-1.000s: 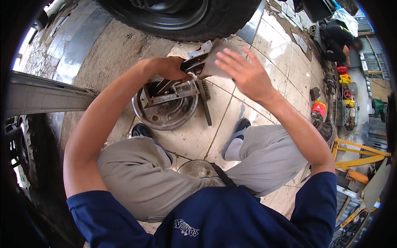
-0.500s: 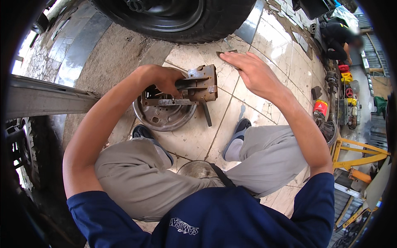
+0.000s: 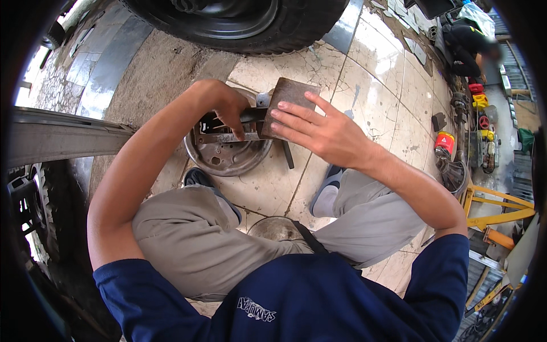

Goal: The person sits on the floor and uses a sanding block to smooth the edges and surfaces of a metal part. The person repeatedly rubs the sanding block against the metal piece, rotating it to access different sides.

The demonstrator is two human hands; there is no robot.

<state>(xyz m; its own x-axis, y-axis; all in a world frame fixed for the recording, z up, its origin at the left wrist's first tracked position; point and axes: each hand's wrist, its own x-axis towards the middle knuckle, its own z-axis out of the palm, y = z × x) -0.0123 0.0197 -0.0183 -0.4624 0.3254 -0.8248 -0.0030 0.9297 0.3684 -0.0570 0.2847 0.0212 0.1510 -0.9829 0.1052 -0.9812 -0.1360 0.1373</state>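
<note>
My left hand (image 3: 223, 111) is closed round a rusty metal bracket (image 3: 219, 137), which is raised over a round steel wheel-like part (image 3: 228, 165). A flat dark bar (image 3: 288, 155) sticks out below the bracket's right end. My right hand (image 3: 327, 128) holds a brown square sheet (image 3: 292, 91) that looks like sandpaper. Its fingers lie spread across the sheet and its thumb is hidden. From above, the sheet covers the bracket's right end, and whether the two touch is unclear.
A big black tyre (image 3: 285, 28) stands just beyond my hands. At left a grey metal beam (image 3: 68, 130) reaches inward. Along the right lie a red can (image 3: 444, 142), a yellow metal frame (image 3: 496, 214) and several tools. Another person (image 3: 464, 48) crouches at the far right.
My right hand has swung left and toward me, bringing the brown sheet from beyond the bracket to over its right end. My left hand keeps its grip on the bracket.
</note>
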